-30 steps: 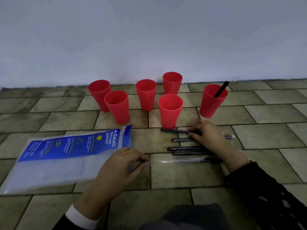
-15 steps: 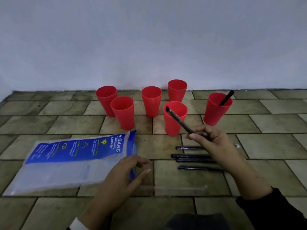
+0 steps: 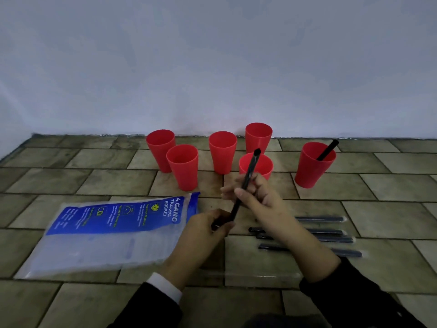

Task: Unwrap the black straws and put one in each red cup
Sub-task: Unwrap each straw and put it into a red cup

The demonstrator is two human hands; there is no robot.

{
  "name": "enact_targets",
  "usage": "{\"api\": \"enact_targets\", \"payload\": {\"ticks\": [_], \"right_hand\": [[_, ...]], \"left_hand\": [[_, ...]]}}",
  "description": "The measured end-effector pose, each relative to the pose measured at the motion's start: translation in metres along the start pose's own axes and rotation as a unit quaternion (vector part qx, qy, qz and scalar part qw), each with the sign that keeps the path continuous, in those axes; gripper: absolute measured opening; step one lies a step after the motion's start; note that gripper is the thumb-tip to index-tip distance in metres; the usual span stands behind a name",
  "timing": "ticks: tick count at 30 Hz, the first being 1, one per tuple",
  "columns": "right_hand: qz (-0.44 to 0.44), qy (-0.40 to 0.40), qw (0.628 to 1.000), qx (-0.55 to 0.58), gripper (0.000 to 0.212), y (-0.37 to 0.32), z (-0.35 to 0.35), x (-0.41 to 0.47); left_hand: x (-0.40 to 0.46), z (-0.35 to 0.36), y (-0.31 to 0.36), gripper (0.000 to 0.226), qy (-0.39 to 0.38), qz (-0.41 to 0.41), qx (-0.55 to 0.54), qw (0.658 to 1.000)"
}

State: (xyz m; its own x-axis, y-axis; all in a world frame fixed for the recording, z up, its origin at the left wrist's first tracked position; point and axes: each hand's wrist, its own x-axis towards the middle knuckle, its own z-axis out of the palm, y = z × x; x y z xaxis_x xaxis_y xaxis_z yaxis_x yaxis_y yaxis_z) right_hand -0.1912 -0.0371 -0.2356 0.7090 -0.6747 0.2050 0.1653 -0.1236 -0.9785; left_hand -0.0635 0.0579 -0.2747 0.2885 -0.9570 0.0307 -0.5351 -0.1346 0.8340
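Both hands grip one wrapped straw (image 3: 246,183): the right hand (image 3: 257,197) has its fingers (image 3: 238,193) clamped round the middle, and the left hand (image 3: 208,229) pinches the lower end. It slants toward one o'clock over the nearest cup (image 3: 256,165). Best to hold the wrapper tip firmly and draw the straw out straight. Four wrapped straws (image 3: 328,229) lie on the floor at three o'clock; the cup at two o'clock (image 3: 312,169) already has its straw.

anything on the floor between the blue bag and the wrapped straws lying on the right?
Head view: the left hand and right hand sit there, both holding one straw. Below them lies a clear empty wrapper.
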Motion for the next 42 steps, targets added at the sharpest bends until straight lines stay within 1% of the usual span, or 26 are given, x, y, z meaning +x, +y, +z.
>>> {"api": "enact_targets", "payload": {"ticks": [3, 5, 7, 9, 11, 14, 16, 19, 22, 24, 27, 29, 31, 34, 36, 37, 39, 42], "right_hand": [[-0.052, -0.003, 0.997, -0.053, 0.016, -0.027, -0.006, 0.01], [-0.068, -0.019, 0.993, -0.095, 0.019, -0.038, -0.008, 0.013], [-0.06, -0.04, 0.986, -0.151, 0.019, -0.033, -0.007, 0.011], [-0.036, -0.035, 0.985, -0.163, 0.017, -0.016, -0.003, 0.006], [-0.023, -0.015, 0.989, -0.146, 0.015, -0.004, -0.003, 0.001], [-0.026, -0.039, 0.983, -0.176, 0.016, -0.005, -0.003, 0.001], [-0.028, -0.041, 0.98, -0.193, 0.016, -0.007, -0.002, 0.003], [-0.039, -0.026, 0.978, -0.203, 0.014, -0.008, 0.001, 0.005], [-0.06, -0.017, 0.972, -0.228, 0.005, -0.009, -0.001, 0.006], [-0.064, 0.007, 0.969, -0.24, 0.012, -0.014, -0.004, 0.005], [-0.073, 0.057, 0.979, -0.18, 0.027, -0.029, -0.012, 0.001], [-0.098, 0.07, 0.975, -0.189, 0.021, -0.038, -0.019, 0.0], [-0.102, 0.069, 0.971, -0.206, 0.014, -0.043, -0.025, -0.002], [-0.067, 0.043, 0.978, -0.191, 0.018, -0.05, -0.034, -0.007], [-0.047, 0.028, 0.987, -0.15, 0.021, -0.056, -0.038, -0.01], [-0.045, 0.038, 0.99, -0.124, 0.021, -0.059, -0.041, -0.011], [-0.052, 0.087, 0.993, -0.068, 0.018, -0.064, -0.052, -0.011], [-0.053, 0.169, 0.982, 0.066, 0.022, -0.06, -0.07, -0.01]], "left_hand": [[0.004, -0.007, 0.004, 0.022, 0.026, 0.016, 0.038, 0.999], [0.006, -0.009, 0.004, 0.023, 0.033, 0.019, 0.052, 0.998], [0.004, -0.005, 0.001, 0.024, 0.011, 0.014, 0.073, 0.997], [0.001, 0.003, -0.004, 0.026, -0.007, -0.002, 0.086, 0.996], [-0.002, 0.01, -0.008, 0.027, -0.006, -0.015, 0.077, 0.997], [-0.003, 0.011, -0.012, 0.026, -0.005, -0.024, 0.064, 0.998], [-0.005, 0.01, -0.012, 0.028, -0.003, -0.02, 0.062, 0.998], [-0.007, 0.012, -0.007, 0.033, 0.019, -0.002, 0.012, 1.0], [-0.006, 0.012, -0.001, 0.029, 0.056, 0.028, -0.011, 0.998], [-0.005, 0.012, 0.0, 0.028, 0.057, 0.03, -0.011, 0.998], [-0.004, 0.012, 0.004, 0.028, 0.046, 0.045, 0.011, 0.998], [-0.003, 0.013, 0.005, 0.029, 0.052, 0.058, 0.022, 0.997], [-0.002, 0.013, 0.004, 0.028, 0.052, 0.063, 0.023, 0.996], [0.0, 0.015, 0.003, 0.027, 0.035, 0.07, 0.029, 0.997], [-0.001, 0.015, 0.006, 0.025, 0.027, 0.082, 0.025, 0.996], [-0.001, 0.013, 0.009, 0.024, 0.03, 0.089, 0.016, 0.995], [0.0, 0.004, 0.017, 0.02, 0.048, 0.106, -0.026, 0.993], [0.004, -0.024, 0.023, 0.023, 0.074, 0.102, -0.103, 0.987]]}}
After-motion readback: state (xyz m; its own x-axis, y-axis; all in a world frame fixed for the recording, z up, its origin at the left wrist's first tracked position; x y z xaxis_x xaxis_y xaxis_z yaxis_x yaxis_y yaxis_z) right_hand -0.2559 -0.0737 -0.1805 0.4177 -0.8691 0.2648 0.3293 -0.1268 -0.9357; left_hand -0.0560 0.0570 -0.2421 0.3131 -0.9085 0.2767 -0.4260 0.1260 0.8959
